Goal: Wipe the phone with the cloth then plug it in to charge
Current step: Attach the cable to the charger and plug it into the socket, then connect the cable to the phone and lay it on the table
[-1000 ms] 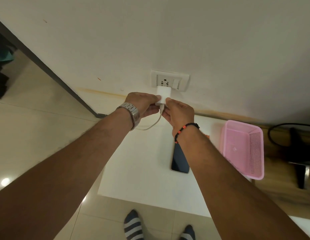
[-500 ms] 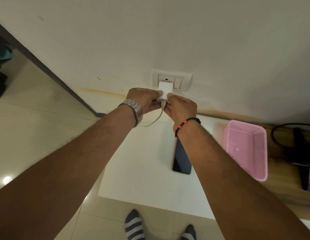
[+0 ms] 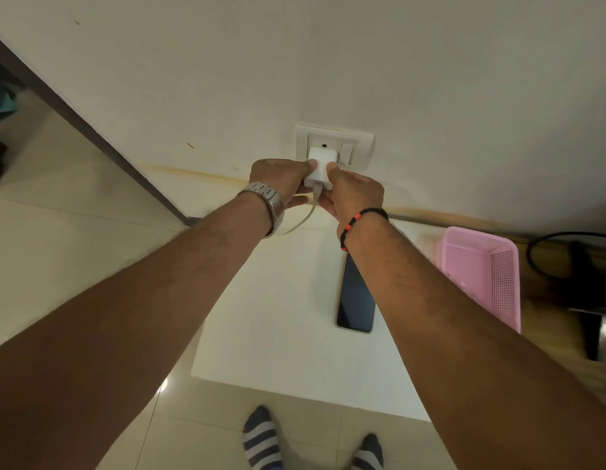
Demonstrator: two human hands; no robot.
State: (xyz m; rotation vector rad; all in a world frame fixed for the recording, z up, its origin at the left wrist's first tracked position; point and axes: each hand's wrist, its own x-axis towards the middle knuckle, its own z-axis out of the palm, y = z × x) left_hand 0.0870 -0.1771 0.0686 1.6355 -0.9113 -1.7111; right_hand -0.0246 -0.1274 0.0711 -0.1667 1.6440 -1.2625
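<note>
Head view, fingers [image 3: 311, 163] pinching charger [image 3: 320, 167], phone [image 3: 355, 296] below

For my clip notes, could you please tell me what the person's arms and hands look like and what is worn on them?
Both forearms are bare, with no sleeves in view. The left hand has a silver metal link watch on its wrist. The right hand has a thin black bead bracelet with a few orange-red beads on its wrist. No gloves or rings are visible.

1. A cream wall [image 3: 328, 62] fills the upper view, with a yellowish stain line along its base.
2. Glossy beige floor tiles [image 3: 57, 249] reflect a light.
3. A white table [image 3: 277, 334] stands against the wall.
4. A dark doorframe [image 3: 91, 130] runs diagonally at left.
</note>
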